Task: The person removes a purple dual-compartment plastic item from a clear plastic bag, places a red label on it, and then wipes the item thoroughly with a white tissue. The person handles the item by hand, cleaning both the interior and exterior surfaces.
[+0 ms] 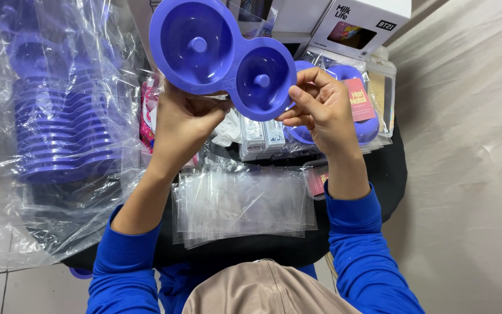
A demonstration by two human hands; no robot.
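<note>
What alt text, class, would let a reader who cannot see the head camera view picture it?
Two bare hands, left hand and right hand, hold up a purple two-cup plastic tray. Below lies a pile of clear plastic bags; a bagged stack of purple trays sits at left.

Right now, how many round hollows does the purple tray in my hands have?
2: the purple tray has a larger hollow above the left hand and a smaller hollow beside the right hand.

Both arms are in bright blue long sleeves, pushed up a bit so the cuffs bunch at mid-forearm. Left hand (pixel 182 125) and right hand (pixel 321 110) are bare, no gloves. Beige-tan fabric covers the chest area.
</note>
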